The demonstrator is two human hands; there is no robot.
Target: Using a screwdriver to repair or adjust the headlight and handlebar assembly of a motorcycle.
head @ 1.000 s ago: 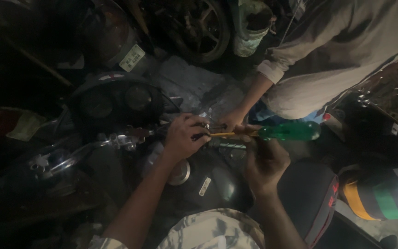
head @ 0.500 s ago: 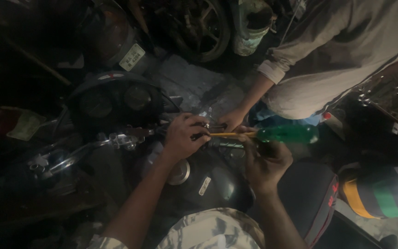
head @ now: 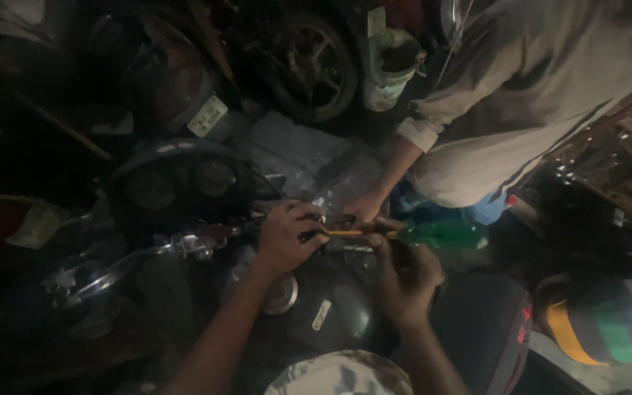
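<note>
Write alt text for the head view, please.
In dim light, a left hand and right hand work a yellow-shafted tool at a motorcycle's handlebar, above its dark tank. Another person's hand reaches in opposite.

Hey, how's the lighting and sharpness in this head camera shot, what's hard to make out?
Head view: very dim, with the left side nearly black; light falls mainly on the co-worker's pale shirt and the bucket. The left hand and right hand are visible but soft and grainy, the yellow shaft and green handle between them show by colour only, and the dark fuel tank lacks detail.
</note>
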